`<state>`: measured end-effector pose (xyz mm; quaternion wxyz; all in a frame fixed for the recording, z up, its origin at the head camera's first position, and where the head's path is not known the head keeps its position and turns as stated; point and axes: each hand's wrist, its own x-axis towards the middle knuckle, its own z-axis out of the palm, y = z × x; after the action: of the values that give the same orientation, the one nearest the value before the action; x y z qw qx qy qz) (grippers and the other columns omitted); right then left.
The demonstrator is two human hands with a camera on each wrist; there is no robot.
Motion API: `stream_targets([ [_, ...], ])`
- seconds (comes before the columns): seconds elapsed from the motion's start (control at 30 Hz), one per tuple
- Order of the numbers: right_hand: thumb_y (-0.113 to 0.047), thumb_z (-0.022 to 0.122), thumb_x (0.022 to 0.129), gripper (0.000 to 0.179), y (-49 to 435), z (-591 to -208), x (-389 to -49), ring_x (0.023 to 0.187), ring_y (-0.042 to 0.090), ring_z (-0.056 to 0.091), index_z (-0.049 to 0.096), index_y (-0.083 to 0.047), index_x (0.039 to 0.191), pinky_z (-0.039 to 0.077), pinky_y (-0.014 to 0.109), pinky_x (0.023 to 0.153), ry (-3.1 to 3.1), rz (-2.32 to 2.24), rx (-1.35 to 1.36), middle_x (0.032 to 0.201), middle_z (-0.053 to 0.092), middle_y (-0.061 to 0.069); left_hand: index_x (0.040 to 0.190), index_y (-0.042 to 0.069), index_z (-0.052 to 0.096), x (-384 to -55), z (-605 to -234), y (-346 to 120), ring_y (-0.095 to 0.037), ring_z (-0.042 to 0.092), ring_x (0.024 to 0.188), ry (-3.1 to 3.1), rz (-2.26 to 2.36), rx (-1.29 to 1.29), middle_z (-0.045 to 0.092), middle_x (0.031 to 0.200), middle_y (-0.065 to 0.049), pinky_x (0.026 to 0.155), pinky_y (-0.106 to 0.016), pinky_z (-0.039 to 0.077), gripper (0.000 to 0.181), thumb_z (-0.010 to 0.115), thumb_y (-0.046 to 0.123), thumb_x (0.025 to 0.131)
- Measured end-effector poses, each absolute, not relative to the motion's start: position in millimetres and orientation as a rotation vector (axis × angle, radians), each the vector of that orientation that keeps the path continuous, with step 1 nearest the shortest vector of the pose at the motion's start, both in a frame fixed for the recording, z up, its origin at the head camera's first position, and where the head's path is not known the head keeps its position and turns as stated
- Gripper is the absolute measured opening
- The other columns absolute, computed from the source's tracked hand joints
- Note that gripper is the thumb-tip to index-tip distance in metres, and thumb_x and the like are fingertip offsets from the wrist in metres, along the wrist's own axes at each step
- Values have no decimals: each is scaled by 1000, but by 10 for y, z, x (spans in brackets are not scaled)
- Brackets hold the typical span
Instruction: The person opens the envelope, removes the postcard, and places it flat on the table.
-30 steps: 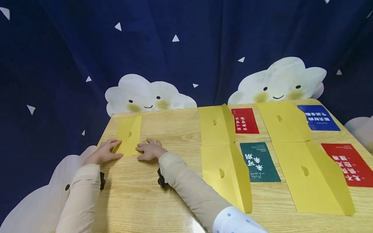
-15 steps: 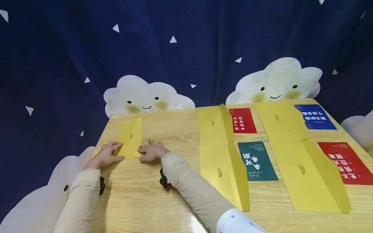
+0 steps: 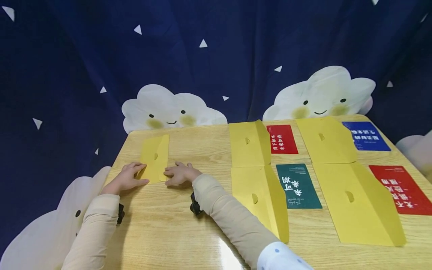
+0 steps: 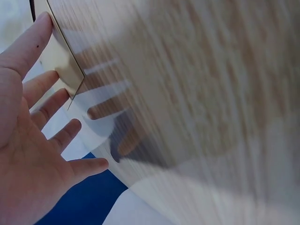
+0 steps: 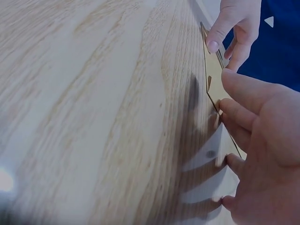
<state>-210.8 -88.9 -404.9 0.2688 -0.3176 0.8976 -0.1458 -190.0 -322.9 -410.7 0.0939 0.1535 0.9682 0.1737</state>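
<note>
A small yellow envelope lies flat at the far left part of the wooden table, its flap folded over on the right. My left hand touches its left near corner, fingers spread in the left wrist view. On the opposite side, my right hand rests its fingertips at the flap's near edge. The right wrist view shows the right thumb and fingers along the envelope's edge, with the left hand beyond. Neither hand curls around anything.
Several larger yellow envelopes with flaps raised stand on the right: two in one column, two in another. Beside them lie a green card, a blue card and two red cards. A dark blue curtain hangs behind.
The small envelope has slid slightly to the right, both hands moving along with it. The other envelopes and the cards stay in place.
</note>
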Motion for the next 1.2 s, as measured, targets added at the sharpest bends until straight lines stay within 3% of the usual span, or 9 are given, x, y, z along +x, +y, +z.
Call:
stream_targets([
  [0.97, -48, 48, 90, 55, -679, -3927, -2002, 138, 18, 8, 32, -33, 141, 6, 51, 106, 2402, -138, -843, 147, 20, -18, 133, -7, 40, -1831, -4072, -2948, -51, 25, 120, 2865, 395, 512, 35, 133, -28, 88, -69, 24, 69, 65, 34, 83],
  [1.2, -46, 51, 89, 55, -635, -3945, -2042, 132, 22, 25, 39, -27, 139, 23, 43, 99, 2511, -262, -834, 143, 35, -10, 134, -7, 39, -1821, -4085, -2912, -51, 25, 120, 2859, 389, 528, 34, 133, -28, 88, -70, 23, 71, 65, 35, 83],
])
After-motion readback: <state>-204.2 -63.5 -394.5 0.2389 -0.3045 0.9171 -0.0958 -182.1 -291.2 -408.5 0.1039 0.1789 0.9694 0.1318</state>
